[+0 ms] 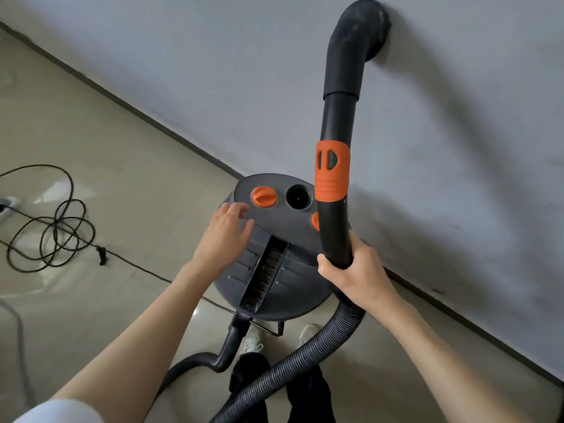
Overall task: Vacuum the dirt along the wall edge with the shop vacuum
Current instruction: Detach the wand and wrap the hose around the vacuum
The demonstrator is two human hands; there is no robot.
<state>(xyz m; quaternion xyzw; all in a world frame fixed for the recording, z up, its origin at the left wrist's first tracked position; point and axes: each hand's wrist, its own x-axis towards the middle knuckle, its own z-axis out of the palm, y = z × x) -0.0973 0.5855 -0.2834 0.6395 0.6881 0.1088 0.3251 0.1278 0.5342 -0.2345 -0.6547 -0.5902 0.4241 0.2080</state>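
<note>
Standing on a glossy beige tile floor (100,123), the shop vacuum (274,257) sits right against a pale grey wall (213,71), where a dark strip runs along the joint between wall and floor. Its grey lid carries 2 orange knobs, an open round port and a long slotted handle. The right hand (357,270) grips the lower end of the black wand (335,184), which has an orange collar and rises to a curved nozzle (363,29) pressed to the wall. A ribbed grey hose (305,364) loops down from the wand past white shoes. The left hand (227,230), fingers straight and relaxed, hovers over the lid's left edge. A black power cord (55,227) lies coiled on the tiles at left.
</note>
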